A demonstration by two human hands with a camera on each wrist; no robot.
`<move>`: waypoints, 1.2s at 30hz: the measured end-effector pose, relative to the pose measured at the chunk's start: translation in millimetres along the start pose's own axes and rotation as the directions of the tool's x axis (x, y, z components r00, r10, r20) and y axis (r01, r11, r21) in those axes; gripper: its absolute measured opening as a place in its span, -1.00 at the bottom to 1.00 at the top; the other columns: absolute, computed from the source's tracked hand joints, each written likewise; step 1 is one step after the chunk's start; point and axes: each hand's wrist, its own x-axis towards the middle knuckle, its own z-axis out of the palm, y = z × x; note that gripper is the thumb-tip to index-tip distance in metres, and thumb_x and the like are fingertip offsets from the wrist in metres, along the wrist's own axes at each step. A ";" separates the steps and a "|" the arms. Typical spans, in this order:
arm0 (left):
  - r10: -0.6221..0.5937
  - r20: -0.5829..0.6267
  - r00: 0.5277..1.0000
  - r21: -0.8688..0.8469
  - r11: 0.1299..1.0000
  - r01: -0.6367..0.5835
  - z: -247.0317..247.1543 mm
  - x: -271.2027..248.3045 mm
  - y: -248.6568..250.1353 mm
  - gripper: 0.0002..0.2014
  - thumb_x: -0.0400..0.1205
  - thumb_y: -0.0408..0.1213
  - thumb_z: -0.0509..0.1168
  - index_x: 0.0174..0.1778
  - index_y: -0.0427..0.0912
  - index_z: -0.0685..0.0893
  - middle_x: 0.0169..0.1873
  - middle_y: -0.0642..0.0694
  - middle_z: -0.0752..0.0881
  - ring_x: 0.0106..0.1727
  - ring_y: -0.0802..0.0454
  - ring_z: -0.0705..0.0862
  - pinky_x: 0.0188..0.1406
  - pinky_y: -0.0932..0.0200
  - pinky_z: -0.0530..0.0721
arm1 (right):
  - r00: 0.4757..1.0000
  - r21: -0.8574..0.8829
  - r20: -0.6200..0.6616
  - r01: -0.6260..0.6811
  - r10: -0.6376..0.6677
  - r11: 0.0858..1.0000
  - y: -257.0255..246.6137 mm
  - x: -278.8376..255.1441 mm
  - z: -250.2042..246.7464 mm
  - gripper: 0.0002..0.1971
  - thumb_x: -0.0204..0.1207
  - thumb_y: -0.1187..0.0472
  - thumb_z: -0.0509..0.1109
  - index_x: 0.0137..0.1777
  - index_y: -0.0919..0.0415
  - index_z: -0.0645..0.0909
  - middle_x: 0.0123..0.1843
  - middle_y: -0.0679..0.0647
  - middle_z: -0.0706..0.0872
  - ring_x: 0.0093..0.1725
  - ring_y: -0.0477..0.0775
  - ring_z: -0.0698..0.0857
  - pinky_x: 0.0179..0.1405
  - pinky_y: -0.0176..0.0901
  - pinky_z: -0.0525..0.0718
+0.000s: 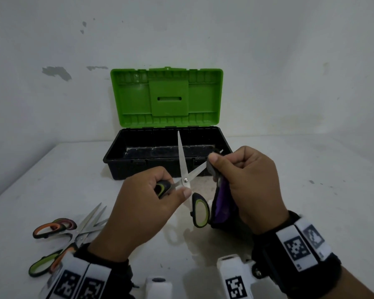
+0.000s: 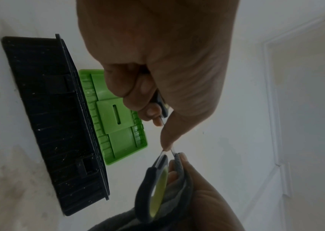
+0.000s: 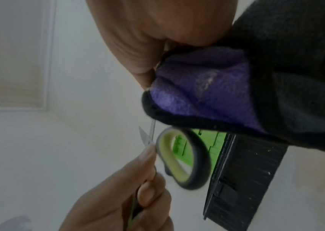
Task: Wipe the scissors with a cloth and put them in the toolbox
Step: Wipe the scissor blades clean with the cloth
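Wrist bands point(image 1: 298, 244) with markers nearest, bottom edge. Just past them, left hand point(image 1: 143, 203) clenched round one handle of the scissors point(image 1: 187, 178), blades spread wide, held in the air over the tabletop point(image 1: 311, 190), near side of the toolbox point(image 1: 117, 160). Free handle loop hangs down. Right hand point(image 1: 248, 186) pinches the cloth point(image 1: 220, 201) onto the right blade near its tip; the other blade points up and far, bare.

Progress: wiping underway, one blade in the cloth. Can't tell if the other blade has been wiped. Left to do, I'd say: finish the wipe, close the blades, set the pair in the toolbox. Toolbox is open, green lid point(image 1: 166, 93) upright at the far side; no scissors seen in the part of its inside that shows. Spare scissors point(image 1: 69, 236) piled near left on the tabletop, probably waiting their turn.

Views: head view alone shows the pile and the blade spread. Right wrist shows the cloth's purple inner face and black edging up close. Left wrist shows the cloth folded over the blade edge under the right thumb, plus the toolbox's outer front wall.
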 end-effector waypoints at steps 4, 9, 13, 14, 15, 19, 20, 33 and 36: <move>-0.003 0.012 1.000 0.013 1.000 0.003 -0.5 -0.7 0.2 -0.71 0.42 0.02 0.51 -0.41 -0.01 0.57 -0.50 0.13 0.58 -0.49 0.20 0.52 -0.49 0.42 0.50 | 1.000 0.002 0.010 -0.002 0.002 1.000 -0.1 0.6 -2.9 -0.73 0.40 0.16 0.65 -0.36 0.24 0.64 -0.55 0.05 0.73 -0.56 -0.03 0.66 -0.50 -0.29 0.64; -0.093 0.013 0.996 0.097 0.991 0.091 2.9 -1.5 -2.0 -0.71 0.44 0.03 0.52 -0.38 0.02 0.56 -0.53 0.05 0.56 -0.43 0.23 0.55 -0.47 0.46 0.51 | 0.997 0.019 -0.059 -0.053 0.054 0.998 0.4 18.1 -15.5 -0.73 0.41 0.18 0.65 -0.35 0.25 0.63 -0.56 0.07 0.73 -0.58 -0.06 0.63 -0.50 -0.25 0.62; -0.140 -0.028 0.990 0.195 0.970 0.143 3.9 0.3 3.9 -0.71 0.46 0.04 0.50 -0.34 0.06 0.51 -0.45 0.08 0.59 -0.42 0.18 0.56 -0.49 0.46 0.36 | 1.000 -0.073 -0.019 -0.021 0.020 0.997 -4.2 12.1 -16.1 -0.73 0.42 0.12 0.64 -0.32 0.23 0.64 -0.48 0.19 0.78 -0.51 0.07 0.70 -0.42 -0.07 0.69; -0.138 -0.043 0.990 0.203 0.968 0.144 4.5 0.7 5.9 -0.70 0.47 0.04 0.50 -0.33 0.07 0.49 -0.45 0.09 0.59 -0.41 0.19 0.56 -0.49 0.46 0.34 | 1.000 -0.110 0.014 -0.003 0.005 0.994 -5.2 7.1 -12.0 -0.73 0.42 0.11 0.64 -0.32 0.22 0.64 -0.48 0.17 0.78 -0.52 0.05 0.71 -0.42 -0.07 0.69; -0.130 -0.051 0.990 0.217 0.966 0.138 5.6 0.8 7.5 -0.70 0.48 0.04 0.50 -0.33 0.09 0.48 -0.44 0.10 0.59 -0.41 0.20 0.56 -0.51 0.47 0.34 | 0.999 -0.141 0.046 0.012 -0.006 0.990 -4.8 1.5 -6.6 -0.73 0.42 0.10 0.64 -0.32 0.22 0.65 -0.49 0.14 0.78 -0.51 0.06 0.72 -0.42 -0.06 0.70; -0.069 -0.063 0.996 0.262 0.962 0.084 10.3 -1.9 8.9 -0.68 0.48 0.04 0.49 -0.30 0.10 0.43 -0.45 0.17 0.54 -0.42 0.23 0.53 -0.51 0.48 0.31 | 0.996 -0.173 0.089 0.021 -0.006 0.985 5.3 -13.1 12.8 -0.75 0.41 0.08 0.65 -0.35 0.14 0.66 -0.46 0.06 0.78 -0.47 0.06 0.76 -0.43 -0.04 0.71; -0.043 -0.069 0.997 0.269 0.961 0.061 11.2 -2.6 7.5 -0.68 0.48 0.03 0.50 -0.30 0.09 0.44 -0.46 0.18 0.53 -0.43 0.23 0.53 -0.47 0.49 0.31 | 0.996 -0.188 0.092 0.032 -0.015 0.982 7.1 -14.8 15.5 -0.75 0.41 0.08 0.65 -0.35 0.11 0.66 -0.46 0.03 0.78 -0.48 -0.01 0.74 -0.45 -0.16 0.67; 0.197 -0.148 0.969 0.282 0.948 -0.150 8.3 -3.9 -8.8 -0.68 0.42 -0.10 0.56 -0.32 -0.06 0.50 -0.52 0.09 0.53 -0.53 0.19 0.49 -0.56 0.36 0.47 | 0.995 -0.127 0.100 0.013 -0.001 0.992 -0.4 -17.7 21.0 -0.76 0.42 0.10 0.64 -0.33 0.18 0.69 -0.47 0.06 0.78 -0.51 -0.03 0.74 -0.46 -0.22 0.68; 0.199 -0.144 0.969 0.292 0.945 -0.150 8.4 -3.7 -10.1 -0.69 0.41 -0.11 0.57 -0.32 -0.09 0.54 -0.52 0.06 0.56 -0.54 0.15 0.51 -0.57 0.33 0.52 | 0.999 -0.105 0.036 -0.013 0.016 0.994 3.2 -11.0 18.6 -0.74 0.40 0.07 0.65 -0.35 0.17 0.68 -0.48 0.12 0.77 -0.48 0.11 0.75 -0.39 0.03 0.76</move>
